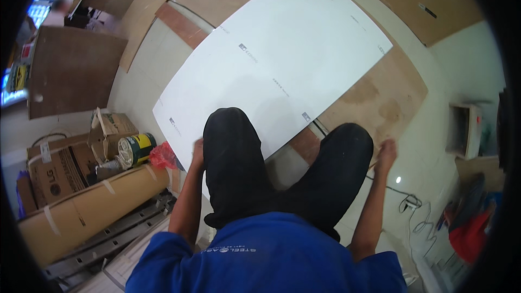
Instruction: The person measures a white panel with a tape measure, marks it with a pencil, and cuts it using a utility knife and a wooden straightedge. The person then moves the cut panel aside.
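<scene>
A large white sheet [260, 70] with small grey print lies in front of me, on top of brown boards [388, 95]. My left hand [198, 153] hangs beside my left knee, near the sheet's near left edge; my leg and the angle hide its fingers. Just outside my right knee is my right hand [386, 153], close to the near edge of the brown boards. Its fingers look curled in, and whether anything is inside them cannot be seen. Both knees are bent in dark trousers, the left one overlapping the sheet.
At left stand a long cardboard roll [103, 206], cartons [62, 168], a green and yellow tub [135, 150] and a red plastic bag [163, 155]. A cable [410, 201] trails over the floor at right. A blurred person [57, 13] is at the far left.
</scene>
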A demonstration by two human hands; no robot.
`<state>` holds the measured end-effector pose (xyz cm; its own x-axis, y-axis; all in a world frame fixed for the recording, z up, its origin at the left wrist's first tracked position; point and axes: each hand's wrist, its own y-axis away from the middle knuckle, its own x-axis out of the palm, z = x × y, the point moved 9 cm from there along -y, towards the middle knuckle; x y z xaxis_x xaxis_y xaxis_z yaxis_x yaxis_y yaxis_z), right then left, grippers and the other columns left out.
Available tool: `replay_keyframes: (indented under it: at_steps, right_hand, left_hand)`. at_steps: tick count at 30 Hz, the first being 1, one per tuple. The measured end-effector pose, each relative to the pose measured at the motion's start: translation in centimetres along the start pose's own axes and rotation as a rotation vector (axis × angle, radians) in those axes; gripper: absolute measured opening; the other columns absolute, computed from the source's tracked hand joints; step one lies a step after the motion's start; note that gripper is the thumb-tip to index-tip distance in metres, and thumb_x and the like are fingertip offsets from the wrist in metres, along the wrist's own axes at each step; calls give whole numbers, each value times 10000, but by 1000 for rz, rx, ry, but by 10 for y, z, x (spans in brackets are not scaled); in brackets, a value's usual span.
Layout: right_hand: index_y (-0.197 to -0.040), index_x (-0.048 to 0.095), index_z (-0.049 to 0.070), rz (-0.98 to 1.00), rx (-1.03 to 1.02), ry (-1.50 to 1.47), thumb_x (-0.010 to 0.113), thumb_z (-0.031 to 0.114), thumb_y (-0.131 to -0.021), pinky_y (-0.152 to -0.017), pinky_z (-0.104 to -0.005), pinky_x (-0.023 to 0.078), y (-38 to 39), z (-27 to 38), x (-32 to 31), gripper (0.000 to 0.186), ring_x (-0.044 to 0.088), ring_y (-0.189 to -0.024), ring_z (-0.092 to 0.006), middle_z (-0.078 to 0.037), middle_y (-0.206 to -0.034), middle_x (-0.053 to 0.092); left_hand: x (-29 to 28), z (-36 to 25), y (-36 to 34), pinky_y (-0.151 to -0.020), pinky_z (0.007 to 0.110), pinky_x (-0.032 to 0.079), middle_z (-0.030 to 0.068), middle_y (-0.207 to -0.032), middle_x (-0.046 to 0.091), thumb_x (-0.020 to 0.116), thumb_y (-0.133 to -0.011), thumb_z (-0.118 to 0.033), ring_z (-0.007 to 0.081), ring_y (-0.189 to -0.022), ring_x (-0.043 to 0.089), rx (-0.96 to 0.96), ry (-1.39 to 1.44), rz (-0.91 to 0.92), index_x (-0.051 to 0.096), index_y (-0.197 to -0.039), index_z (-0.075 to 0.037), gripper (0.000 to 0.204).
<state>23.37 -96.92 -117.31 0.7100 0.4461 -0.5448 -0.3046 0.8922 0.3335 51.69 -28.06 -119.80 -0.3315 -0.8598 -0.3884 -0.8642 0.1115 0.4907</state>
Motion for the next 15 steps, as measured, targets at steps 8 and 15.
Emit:
replay_keyframes:
  at_steps: [8,15]
  right_hand:
    - [-1327,584,21,761,-284,-1250,444,431,-1100,-456,-200,278,145,278,55,490,326,-526,-29,29,-771,530]
    - [-1347,545,-7,1022,-247,-1108,486,405,-1090,-484,-214,339,244,295,141,489,353,-551,-49,-31,-803,561]
  left_hand:
    - [61,-336,76,-790,338,525,112,-933,710,739,-932,-216,210,-880,677,667,20,455,651,-1261,23,416]
    - [188,-339,132,-820,403,530,208,-936,695,638,-1003,-180,317,-924,706,359,-300,712,554,-1355,-12,398]
